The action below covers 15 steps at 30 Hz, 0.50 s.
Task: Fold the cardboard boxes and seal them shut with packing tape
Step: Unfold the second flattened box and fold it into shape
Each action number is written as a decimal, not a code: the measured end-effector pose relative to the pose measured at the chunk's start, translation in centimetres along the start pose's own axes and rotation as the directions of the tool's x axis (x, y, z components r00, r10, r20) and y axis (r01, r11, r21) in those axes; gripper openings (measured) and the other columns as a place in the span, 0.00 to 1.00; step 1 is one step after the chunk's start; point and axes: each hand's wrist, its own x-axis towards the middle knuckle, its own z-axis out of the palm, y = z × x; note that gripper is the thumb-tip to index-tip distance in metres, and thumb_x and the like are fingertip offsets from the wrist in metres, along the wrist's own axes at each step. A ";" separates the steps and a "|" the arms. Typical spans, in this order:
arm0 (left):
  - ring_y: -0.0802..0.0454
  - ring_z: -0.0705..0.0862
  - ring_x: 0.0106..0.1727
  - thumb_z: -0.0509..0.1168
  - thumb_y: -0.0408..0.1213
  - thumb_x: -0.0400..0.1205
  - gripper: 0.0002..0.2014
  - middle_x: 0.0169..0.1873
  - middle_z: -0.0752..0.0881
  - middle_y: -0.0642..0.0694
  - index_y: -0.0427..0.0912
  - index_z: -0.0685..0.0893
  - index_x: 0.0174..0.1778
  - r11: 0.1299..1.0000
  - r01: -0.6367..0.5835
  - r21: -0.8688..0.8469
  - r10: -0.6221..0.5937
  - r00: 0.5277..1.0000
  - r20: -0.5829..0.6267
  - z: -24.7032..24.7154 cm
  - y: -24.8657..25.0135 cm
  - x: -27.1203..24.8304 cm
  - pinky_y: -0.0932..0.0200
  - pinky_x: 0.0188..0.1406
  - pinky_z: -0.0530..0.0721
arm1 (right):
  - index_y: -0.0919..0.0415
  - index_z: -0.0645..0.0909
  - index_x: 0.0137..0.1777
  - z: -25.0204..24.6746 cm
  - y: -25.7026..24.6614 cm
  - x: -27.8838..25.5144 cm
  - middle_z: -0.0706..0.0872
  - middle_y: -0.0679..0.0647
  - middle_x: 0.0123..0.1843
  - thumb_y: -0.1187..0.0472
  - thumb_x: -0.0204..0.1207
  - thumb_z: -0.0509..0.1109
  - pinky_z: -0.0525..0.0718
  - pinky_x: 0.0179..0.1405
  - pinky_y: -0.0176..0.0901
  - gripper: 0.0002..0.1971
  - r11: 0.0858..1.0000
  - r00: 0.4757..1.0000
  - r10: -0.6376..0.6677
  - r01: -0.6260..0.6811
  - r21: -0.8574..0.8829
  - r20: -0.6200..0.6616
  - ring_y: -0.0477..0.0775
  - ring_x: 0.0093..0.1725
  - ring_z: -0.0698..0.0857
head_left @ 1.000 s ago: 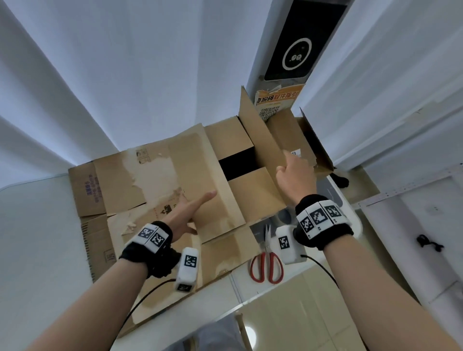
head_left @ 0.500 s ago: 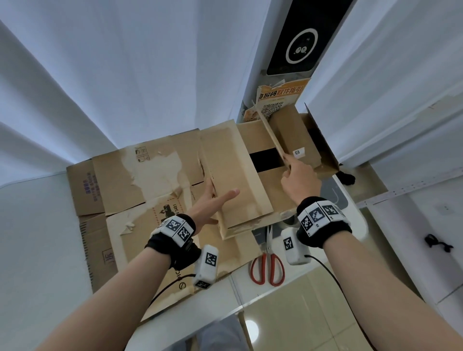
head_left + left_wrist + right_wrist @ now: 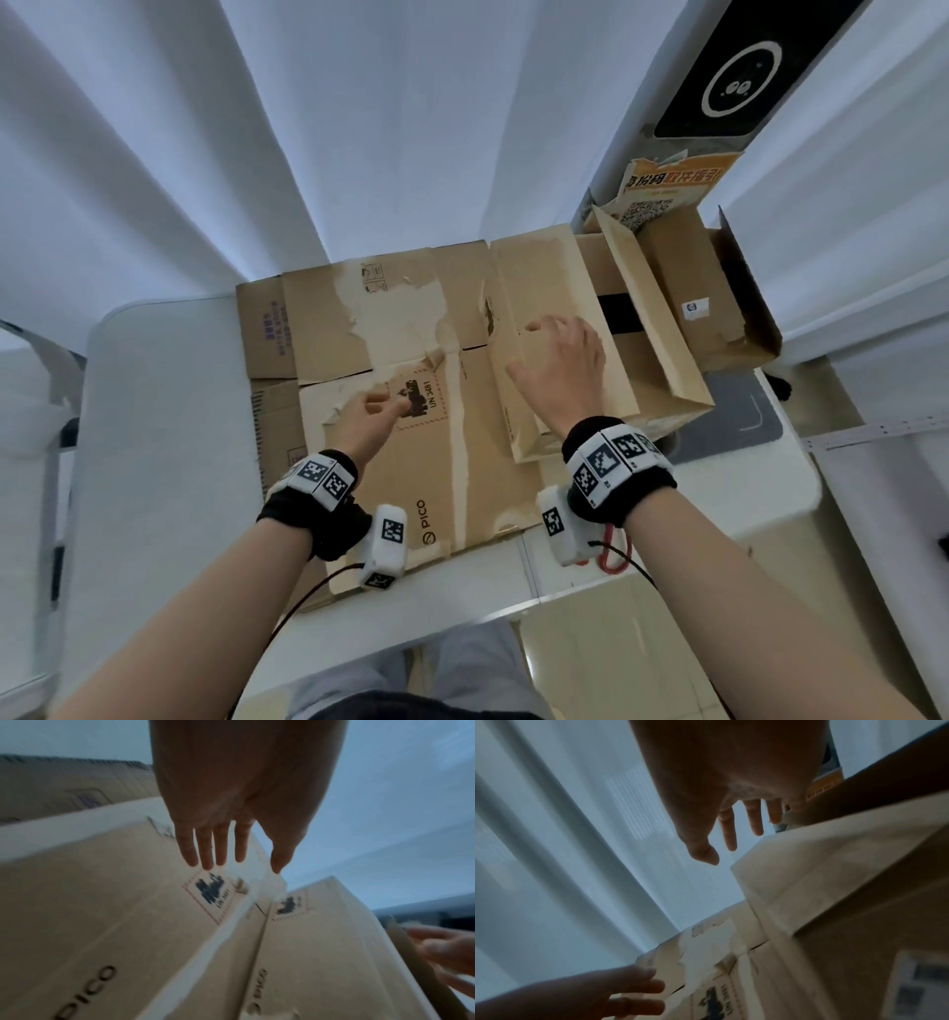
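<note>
A stack of flattened cardboard boxes (image 3: pixel 411 318) lies on the white table (image 3: pixel 154 411); the top sheet (image 3: pixel 102 923) bears a "UN 3481" mark and "PICO" print. To its right stands a half-folded box (image 3: pixel 544 277), (image 3: pixel 834 882), with one long flap laid over its top. My left hand (image 3: pixel 382 408), (image 3: pixel 241 860) is open, fingers straight, just over the printed mark. My right hand (image 3: pixel 549 334), (image 3: pixel 726 845) hovers open over the laid flap, fingers spread and holding nothing. No tape is in view.
Red-handled scissors (image 3: pixel 613 557) lie near the table's front edge, mostly hidden under my right wrist. Behind the half-folded box stands another open box (image 3: pixel 703 277) with a white label. A grey mat (image 3: pixel 729 426) lies at the right. White curtains hang behind.
The tall flap my right hand held upright now lies flat over the box. My left hand moved left onto the flat sheet; my right hand let go and moved left over the flap.
</note>
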 end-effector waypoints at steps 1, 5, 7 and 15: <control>0.45 0.80 0.63 0.72 0.45 0.80 0.24 0.65 0.81 0.42 0.40 0.77 0.70 1.000 0.025 0.017 -0.023 0.994 -0.104 -1.3 -1.3 0.3 0.50 0.60 0.79 | 0.53 0.77 0.68 0.8 -0.4 -0.4 0.75 0.57 0.71 0.50 0.74 0.71 0.63 0.79 0.59 0.23 1.000 1.000 0.000 0.001 -0.015 0.029 0.61 0.76 0.68; 0.32 0.69 0.77 0.76 0.45 0.76 0.39 0.77 0.66 0.32 0.37 0.66 0.80 0.958 0.244 0.151 -0.177 0.916 -0.359 -6.1 -6.3 0.8 0.41 0.76 0.69 | 0.56 0.77 0.68 3.8 -1.4 -2.5 0.76 0.54 0.68 0.55 0.76 0.69 0.68 0.78 0.55 0.20 0.989 0.986 -0.145 0.145 0.007 0.077 0.56 0.72 0.73; 0.30 0.65 0.79 0.76 0.46 0.76 0.46 0.79 0.61 0.31 0.35 0.59 0.83 0.924 0.357 0.135 -0.286 0.882 -0.374 -7.7 -8.3 0.8 0.38 0.77 0.68 | 0.56 0.77 0.69 5.3 -2.1 -3.6 0.79 0.52 0.66 0.58 0.79 0.67 0.74 0.72 0.47 0.18 0.978 0.969 -0.198 0.186 0.092 0.150 0.51 0.67 0.76; 0.32 0.77 0.72 0.83 0.57 0.62 0.58 0.76 0.73 0.32 0.31 0.63 0.81 0.895 0.430 -0.115 -0.445 0.861 -0.247 -9.1 -15.3 3.0 0.38 0.70 0.80 | 0.56 0.70 0.78 10.1 -2.3 -5.7 0.75 0.54 0.78 0.58 0.80 0.68 0.71 0.71 0.47 0.26 0.983 0.792 0.059 -0.151 0.102 0.608 0.56 0.76 0.73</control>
